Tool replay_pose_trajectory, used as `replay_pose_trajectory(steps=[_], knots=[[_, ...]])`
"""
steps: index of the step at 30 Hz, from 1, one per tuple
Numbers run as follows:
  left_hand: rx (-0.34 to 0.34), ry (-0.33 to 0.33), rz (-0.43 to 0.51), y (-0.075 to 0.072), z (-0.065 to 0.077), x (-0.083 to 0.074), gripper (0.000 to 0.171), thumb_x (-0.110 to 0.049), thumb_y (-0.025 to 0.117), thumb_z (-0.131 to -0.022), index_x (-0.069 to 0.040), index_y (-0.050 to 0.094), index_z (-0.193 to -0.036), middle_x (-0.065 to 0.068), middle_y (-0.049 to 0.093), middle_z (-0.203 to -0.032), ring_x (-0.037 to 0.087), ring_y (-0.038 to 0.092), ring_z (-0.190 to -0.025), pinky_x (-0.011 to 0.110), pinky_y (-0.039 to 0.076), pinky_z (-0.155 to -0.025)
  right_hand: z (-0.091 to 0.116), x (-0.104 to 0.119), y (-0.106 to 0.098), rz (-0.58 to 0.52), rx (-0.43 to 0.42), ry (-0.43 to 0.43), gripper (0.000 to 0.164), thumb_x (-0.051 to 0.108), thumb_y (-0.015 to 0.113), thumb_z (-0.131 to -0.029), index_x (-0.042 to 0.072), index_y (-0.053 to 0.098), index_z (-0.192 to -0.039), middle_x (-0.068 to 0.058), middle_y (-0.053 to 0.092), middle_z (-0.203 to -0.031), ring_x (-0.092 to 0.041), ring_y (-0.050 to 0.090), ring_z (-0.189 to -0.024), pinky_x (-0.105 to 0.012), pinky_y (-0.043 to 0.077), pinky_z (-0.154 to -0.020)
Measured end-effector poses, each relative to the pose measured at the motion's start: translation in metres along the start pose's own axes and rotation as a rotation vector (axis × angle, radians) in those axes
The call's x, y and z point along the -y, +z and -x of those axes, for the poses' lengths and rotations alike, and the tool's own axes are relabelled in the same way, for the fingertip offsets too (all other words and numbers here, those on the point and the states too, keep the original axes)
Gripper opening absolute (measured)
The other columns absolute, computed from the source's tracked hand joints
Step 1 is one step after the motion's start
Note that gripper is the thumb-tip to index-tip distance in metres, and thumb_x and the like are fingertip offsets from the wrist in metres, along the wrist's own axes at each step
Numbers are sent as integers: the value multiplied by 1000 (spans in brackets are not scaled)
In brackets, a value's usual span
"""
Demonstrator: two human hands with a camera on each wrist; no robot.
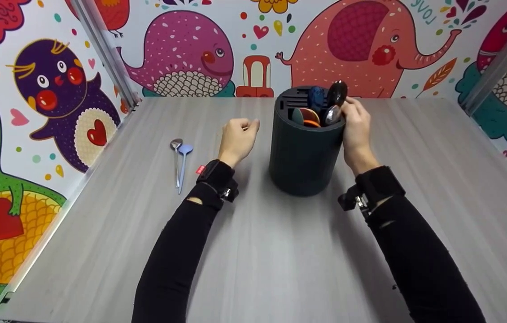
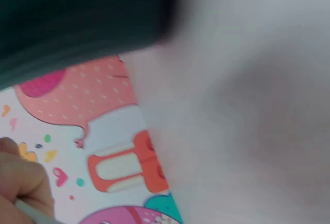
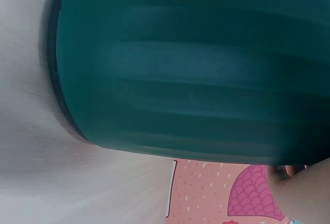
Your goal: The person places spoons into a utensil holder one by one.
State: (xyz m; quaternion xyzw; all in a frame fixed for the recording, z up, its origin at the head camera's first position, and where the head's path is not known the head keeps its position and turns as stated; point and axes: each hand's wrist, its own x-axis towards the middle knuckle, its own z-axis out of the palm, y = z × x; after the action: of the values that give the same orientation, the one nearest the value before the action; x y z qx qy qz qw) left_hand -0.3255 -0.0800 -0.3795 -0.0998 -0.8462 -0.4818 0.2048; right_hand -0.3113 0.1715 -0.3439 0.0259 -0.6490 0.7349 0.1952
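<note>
A dark green, ribbed utensil holder (image 1: 305, 157) stands upright on the table with a slotted top. Upright in it are a black spoon (image 1: 338, 93), a shiny metal spoon (image 1: 333, 115), a dark blue utensil head (image 1: 316, 98) and some rounded colored pieces. My right hand (image 1: 357, 130) grips the holder's right side near the rim, and shows at the corner of the right wrist view. Left of the holder, my left hand (image 1: 238, 141) is raised with curled fingers. In the left wrist view it pinches a thin pale stick-like handle (image 2: 35, 212); its other end is hidden.
Left on the table lie a metal spoon (image 1: 176, 157) and a light blue spoon (image 1: 184, 161), side by side. Walls printed with cartoon animals stand behind and at both sides, with metal posts (image 1: 107, 49) at the corners. The grey wood-grain table (image 1: 271, 269) lies beneath.
</note>
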Motion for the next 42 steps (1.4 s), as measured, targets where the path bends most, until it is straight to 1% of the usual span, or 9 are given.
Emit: replay_pose_trajectory(steps=[2, 8, 13, 18, 25, 29, 33, 37, 42], knots=[[-16, 19, 59, 0, 0, -8, 51, -17, 62, -99, -19, 36, -55, -7, 33, -55, 10, 30, -53, 25, 22, -54, 0, -1, 0, -1, -1, 0, 15, 9, 47, -97, 8, 62, -94, -4, 58, -95, -17, 51, -96, -27, 39, -82], [-38, 70, 209, -3, -4, -36, 52, -14, 60, -99, -19, 35, -55, -7, 32, -54, 8, 28, -53, 24, 22, -56, 0, -2, 0, 2, 1, 28, 20, 12, 46, -97, 6, 63, -105, -6, 58, -103, -19, 51, -100, -27, 41, -85], [-53, 81, 294, -8, -8, -57, 48, -16, 56, -101, -19, 34, -59, -5, 29, -60, 9, 27, -57, 25, 21, -59, -1, -2, 0, 1, -3, 31, 18, 12, 46, -98, 6, 62, -104, -6, 58, -100, -19, 51, -99, -27, 40, -85], [-64, 75, 373, -11, -10, -72, 42, -16, 51, -102, -18, 34, -63, -3, 29, -62, 10, 29, -59, 24, 22, -61, -1, -1, -1, -8, -4, 25, 16, 11, 47, -98, 6, 62, -100, -4, 58, -95, -18, 51, -96, -27, 39, -83], [-44, 87, 490, -16, -12, -89, 40, -12, 46, -101, -18, 33, -64, -3, 28, -60, 10, 27, -54, 24, 21, -57, 0, 0, -1, -4, 1, 18, 17, 10, 46, -97, 7, 62, -99, -4, 59, -95, -18, 51, -96, -27, 40, -83], [-55, 103, 513, -22, -15, -102, 40, -11, 44, -102, -18, 34, -64, -4, 29, -59, 10, 26, -52, 24, 21, -56, 0, -1, 0, -17, -2, 19, 16, 10, 47, -97, 6, 62, -97, -5, 59, -94, -18, 51, -94, -27, 40, -82], [-81, 140, 509, -27, -20, -116, 40, -11, 43, -103, -18, 35, -64, -4, 29, -58, 10, 27, -53, 25, 23, -57, -1, -2, -1, -16, -7, 15, 16, 10, 47, -97, 6, 62, -96, -5, 59, -94, -18, 51, -94, -27, 39, -81], [-104, 181, 523, -31, -25, -130, 41, -11, 42, -104, -18, 34, -65, -4, 29, -59, 10, 27, -55, 25, 23, -57, -2, -1, -1, 3, -9, -7, 15, 10, 47, -97, 9, 60, -90, -3, 58, -92, -16, 51, -92, -26, 39, -82], [-120, 207, 560, -38, -28, -147, 41, -9, 38, -107, -17, 36, -67, -5, 30, -58, 8, 26, -53, 24, 24, -56, 0, -1, -1, 7, 1, 2, 17, 10, 46, -97, 8, 62, -98, -3, 59, -94, -16, 51, -92, -26, 39, -81]])
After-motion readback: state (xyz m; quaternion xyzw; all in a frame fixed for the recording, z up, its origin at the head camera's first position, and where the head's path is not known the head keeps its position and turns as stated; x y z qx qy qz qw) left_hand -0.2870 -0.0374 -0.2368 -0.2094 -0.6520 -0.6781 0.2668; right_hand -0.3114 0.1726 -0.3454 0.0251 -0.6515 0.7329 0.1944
